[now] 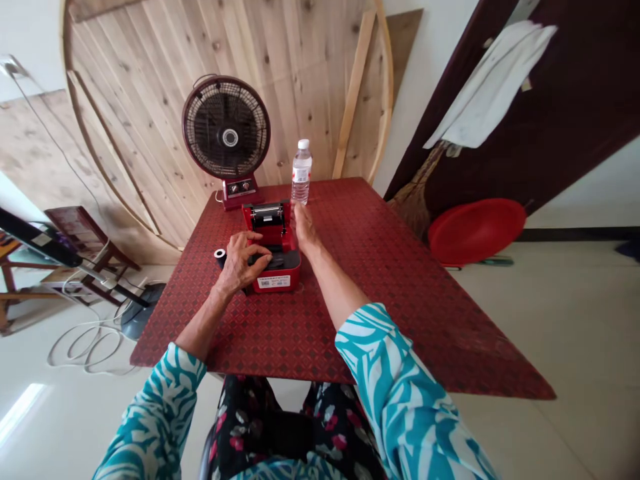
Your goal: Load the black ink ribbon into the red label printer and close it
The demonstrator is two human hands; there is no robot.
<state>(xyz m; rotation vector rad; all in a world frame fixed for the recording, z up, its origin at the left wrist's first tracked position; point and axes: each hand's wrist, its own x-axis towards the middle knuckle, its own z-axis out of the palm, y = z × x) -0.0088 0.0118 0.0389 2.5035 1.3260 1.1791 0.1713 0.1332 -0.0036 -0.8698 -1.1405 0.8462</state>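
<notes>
Your left hand (pixel 243 263) lies on the red printer (pixel 276 277), fingers spread, not gripping, printer's long side points away from you, open end far, your right hand (pixel 305 228) just beside it, fingers straight, holding nothing, near the bottle (pixel 301 172), paper roll (pixel 220 257) on its side by your left hand

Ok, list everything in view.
table: 1, red, centre
printer: 1, red, on table
paper roll: 1, white, left of printer
bottle: 1, clear, behind printer
fan: 1, dark red, far table edge
round board: 1, pale wood, behind table
basin: 1, red, floor right
broom: 1, tan, by door
towel: 1, white, on door
door: 1, dark brown, right
stool: 1, brown, left
cable: 1, white, floor left
left hand: 1, on printer
right hand: 1, by bottle
sleeves: 2, teal and white, on arms
</notes>
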